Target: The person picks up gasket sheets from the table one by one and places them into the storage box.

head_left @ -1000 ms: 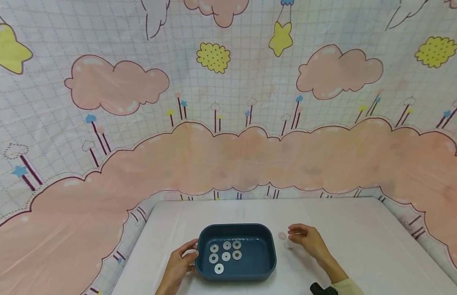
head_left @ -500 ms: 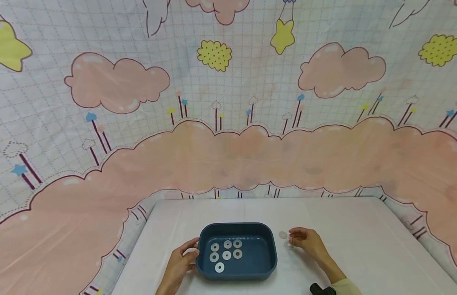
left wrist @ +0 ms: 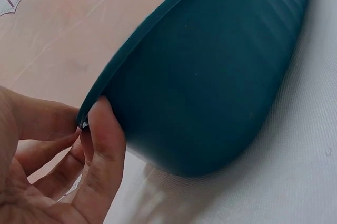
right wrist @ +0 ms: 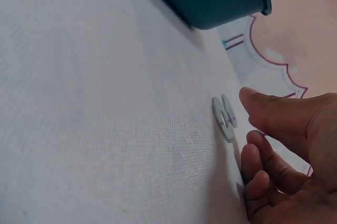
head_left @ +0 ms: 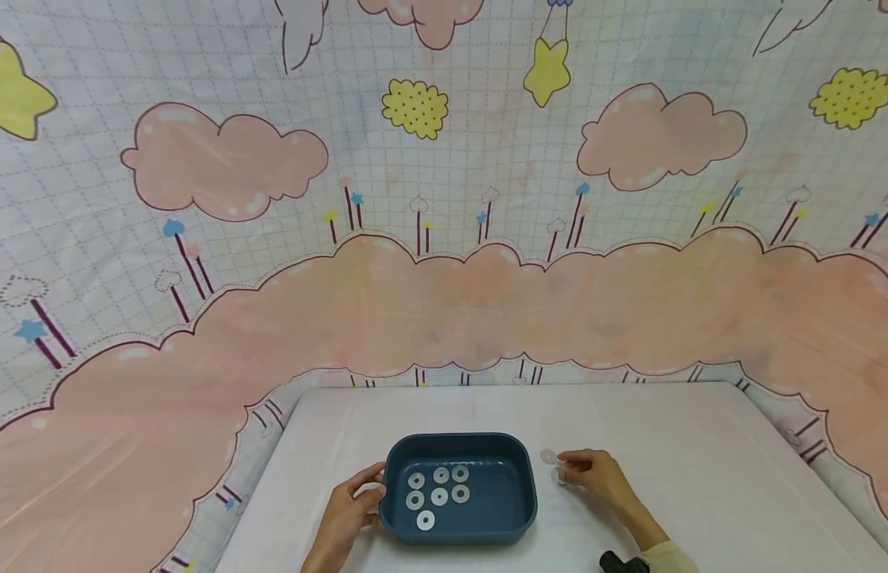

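Note:
A dark blue rectangular tray (head_left: 497, 497) stands on the white-covered table. Several pale flat washers (head_left: 431, 524) lie apart on its floor, toward the left. My left hand (head_left: 346, 509) pinches the tray's left rim; in the left wrist view its thumb (left wrist: 108, 134) presses the outer wall just under the lip. Right of the tray, two pale washers (right wrist: 217, 110) rest on the cloth, one partly behind the other in the right wrist view. Beside them, my right hand (head_left: 603, 476) has loosely bent fingers, with a gap between thumb and fingers and nothing held.
The white cloth (head_left: 702, 461) extends around the tray and past the right forearm. A printed curtain (head_left: 444, 310) with clouds and stars hangs behind the table's far edge. A black device (head_left: 623, 563) sits by the right sleeve.
My right hand has shifted slightly left and toward me, closer to the two loose washers. The left hand and the tray stay in place; the washers inside have not moved.

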`<state>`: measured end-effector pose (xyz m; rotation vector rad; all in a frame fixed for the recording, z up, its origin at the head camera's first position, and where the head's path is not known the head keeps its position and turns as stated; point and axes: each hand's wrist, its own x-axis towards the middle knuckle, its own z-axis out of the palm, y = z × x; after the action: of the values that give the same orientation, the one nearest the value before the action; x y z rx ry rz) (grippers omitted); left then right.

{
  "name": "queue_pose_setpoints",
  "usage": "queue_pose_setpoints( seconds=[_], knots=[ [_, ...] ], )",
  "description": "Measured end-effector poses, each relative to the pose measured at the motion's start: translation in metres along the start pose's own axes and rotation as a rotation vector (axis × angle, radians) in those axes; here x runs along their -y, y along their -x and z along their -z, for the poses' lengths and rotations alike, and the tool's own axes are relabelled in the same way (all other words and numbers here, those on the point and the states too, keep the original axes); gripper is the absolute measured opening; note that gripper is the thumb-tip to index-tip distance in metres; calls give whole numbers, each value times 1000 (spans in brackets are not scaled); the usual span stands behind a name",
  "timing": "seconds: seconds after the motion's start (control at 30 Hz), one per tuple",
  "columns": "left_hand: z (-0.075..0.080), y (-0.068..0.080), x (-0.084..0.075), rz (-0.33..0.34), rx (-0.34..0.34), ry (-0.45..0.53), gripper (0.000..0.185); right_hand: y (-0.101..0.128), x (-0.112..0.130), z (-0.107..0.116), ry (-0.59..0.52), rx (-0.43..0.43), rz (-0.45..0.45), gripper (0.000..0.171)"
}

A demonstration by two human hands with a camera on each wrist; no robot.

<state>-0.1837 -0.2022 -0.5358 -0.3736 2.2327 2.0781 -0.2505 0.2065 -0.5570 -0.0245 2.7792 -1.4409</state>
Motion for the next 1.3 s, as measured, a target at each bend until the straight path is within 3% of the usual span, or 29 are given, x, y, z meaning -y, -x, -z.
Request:
queue_pose_setpoints(
  seconds=[0.27, 0.53, 1.3],
  knots=[
    [0, 1, -1, 2, 4, -5, 45, 1, -4, 0, 111, -23, 59, 26],
    [1, 2, -2, -3, 2, 8, 47, 2, -3, -1, 110, -13, 63, 30],
    [-1, 2, -2, 9, -11, -5, 46, 5, -3, -2, 60, -23, 53, 22]
  ],
)
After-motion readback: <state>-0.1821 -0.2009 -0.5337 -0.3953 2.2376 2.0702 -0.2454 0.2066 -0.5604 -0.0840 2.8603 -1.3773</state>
